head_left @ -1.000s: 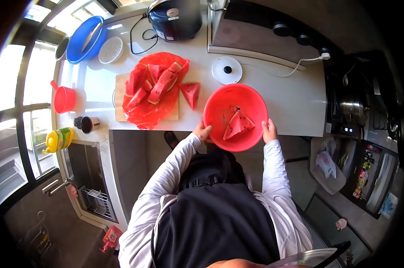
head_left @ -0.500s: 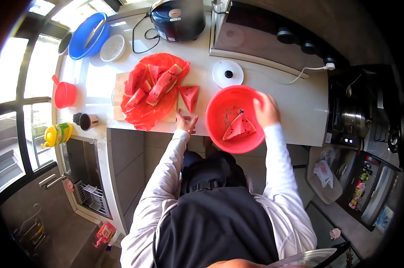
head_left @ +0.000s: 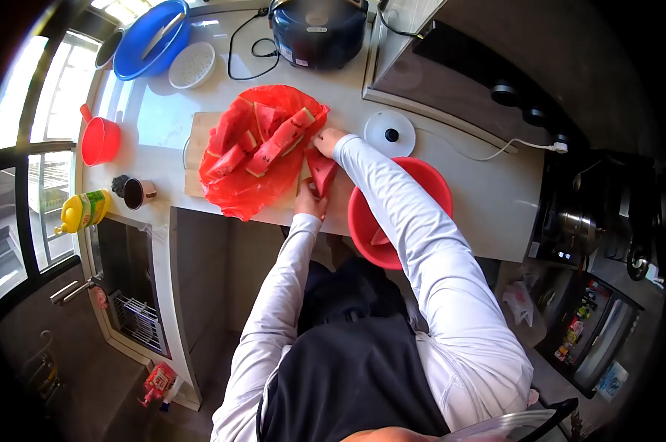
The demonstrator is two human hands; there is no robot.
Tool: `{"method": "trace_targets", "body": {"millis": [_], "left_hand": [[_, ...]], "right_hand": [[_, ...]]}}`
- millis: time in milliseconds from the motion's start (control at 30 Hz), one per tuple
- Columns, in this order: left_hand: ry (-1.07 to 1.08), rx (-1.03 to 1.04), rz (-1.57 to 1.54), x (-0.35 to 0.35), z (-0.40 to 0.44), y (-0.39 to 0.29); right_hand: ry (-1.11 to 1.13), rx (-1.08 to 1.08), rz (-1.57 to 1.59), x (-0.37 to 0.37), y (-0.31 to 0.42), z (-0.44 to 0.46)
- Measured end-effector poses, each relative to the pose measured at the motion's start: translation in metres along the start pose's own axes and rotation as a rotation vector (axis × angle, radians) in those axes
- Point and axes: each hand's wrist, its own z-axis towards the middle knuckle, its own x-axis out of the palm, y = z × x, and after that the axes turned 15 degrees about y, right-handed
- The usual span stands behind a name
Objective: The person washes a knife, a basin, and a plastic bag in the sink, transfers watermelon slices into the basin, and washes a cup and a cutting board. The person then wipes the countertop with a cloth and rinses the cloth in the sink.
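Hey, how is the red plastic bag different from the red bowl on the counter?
The red bag is thin and crumpled, while the red bowl is round with a smooth rim. The bag lies spread over the cutting board; the bowl sits farther right, at the counter's front edge. Several watermelon pieces lie on the bag, but only part of one slice shows in the bowl, beneath the right sleeve. Both are red.

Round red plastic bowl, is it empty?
Not empty: a red watermelon piece shows inside the bowl, partly hidden by the white right sleeve.
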Motion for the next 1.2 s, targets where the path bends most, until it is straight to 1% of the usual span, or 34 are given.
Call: {"method": "trace_targets", "body": {"millis": [33, 100, 133, 167, 233, 267, 333, 367, 467, 500, 533, 567, 600, 667, 700, 800, 833, 933, 967, 1000, 1067, 1100, 1133, 1167, 1200], "left_hand": [[0.009, 0.006, 0.004, 0.0, -0.002, 0.0], [-0.063, 0.149, 0.156, 0.002, -0.012, -0.001], [-0.09, 0.218, 0.236, 0.005, -0.022, 0.0], [-0.056, 0.228, 0.248, 0.001, -0.046, -0.029], [-0.054, 0.311, 0.33, 0.005, -0.07, -0.045], [-0.052, 0.362, 0.363, 0.009, -0.076, -0.052], [0.041, 0.37, 0.363, 0.015, -0.098, -0.08], [0.085, 0.378, 0.365, 0.021, -0.104, -0.09], [0.165, 0.394, 0.608, 0.046, -0.106, -0.091], [0.198, 0.342, 0.673, 0.058, -0.106, -0.091], [0.208, 0.336, 0.724, 0.072, -0.099, -0.079], [0.21, 0.32, 0.728, 0.085, -0.092, -0.068], [0.211, 0.301, 0.732, 0.095, -0.088, -0.062], [0.246, 0.221, 0.84, 0.104, -0.087, -0.068], [0.264, 0.176, 0.894, 0.107, -0.086, -0.07], [0.28, 0.045, 1.023, 0.122, -0.063, -0.066], [0.292, 0.069, 1.068, 0.124, -0.061, -0.068], [0.396, -0.096, 0.936, 0.127, -0.04, -0.059], [0.376, -0.11, 0.91, 0.129, -0.034, -0.054], [0.408, -0.144, 0.887, 0.128, -0.036, -0.057], [0.456, -0.148, 0.864, 0.122, -0.044, -0.068], [0.446, -0.15, 0.852, 0.123, -0.044, -0.064], [0.444, -0.11, 0.885, 0.12, -0.05, -0.062], [0.445, -0.03, 0.905, 0.113, -0.064, -0.066], [0.445, 0.051, 0.923, 0.103, -0.081, -0.073]], "right_hand": [[0.006, -0.011, 0.03, -0.003, 0.001, -0.007], [0.011, -0.045, 0.059, -0.015, 0.008, -0.031], [0.014, -0.062, 0.062, -0.024, 0.019, -0.059], [0.017, -0.078, 0.069, -0.031, 0.027, -0.086], [-0.015, -0.104, 0.141, -0.046, 0.025, -0.14], [-0.04, -0.123, 0.169, -0.056, 0.018, -0.163], [-0.067, -0.138, 0.247, -0.066, -0.005, -0.206], [-0.076, -0.102, 0.245, -0.062, -0.029, -0.214], [-0.229, -0.117, 0.392, -0.037, -0.078, -0.238], [-0.214, -0.074, 0.386, -0.027, -0.091, -0.238], [-0.198, -0.033, 0.381, -0.018, -0.103, -0.237], [-0.121, 0.029, 0.443, -0.011, -0.114, -0.23], [-0.104, 0.062, 0.492, -0.002, -0.127, -0.219], [-0.065, 0.125, 0.592, 0.015, -0.156, -0.191], [-0.031, 0.121, 0.624, 0.021, -0.166, -0.18], [-0.094, 0.207, 0.543, 0.035, -0.172, -0.164], [-0.102, 0.193, 0.562, 0.034, -0.171, -0.166], [-0.167, 0.081, 0.655, 0.053, -0.191, -0.144], [-0.187, 0.078, 0.715, 0.057, -0.195, -0.137], [-0.201, 0.043, 0.773, 0.062, -0.201, -0.132], [-0.167, -0.032, 0.857, 0.068, -0.214, -0.121], [-0.188, -0.014, 0.791, 0.066, -0.215, -0.124], [-0.21, 0.005, 0.723, 0.063, -0.209, -0.131], [-0.209, 0.048, 0.607, 0.05, -0.193, -0.151], [-0.222, 0.036, 0.544, 0.04, -0.177, -0.17]]}}
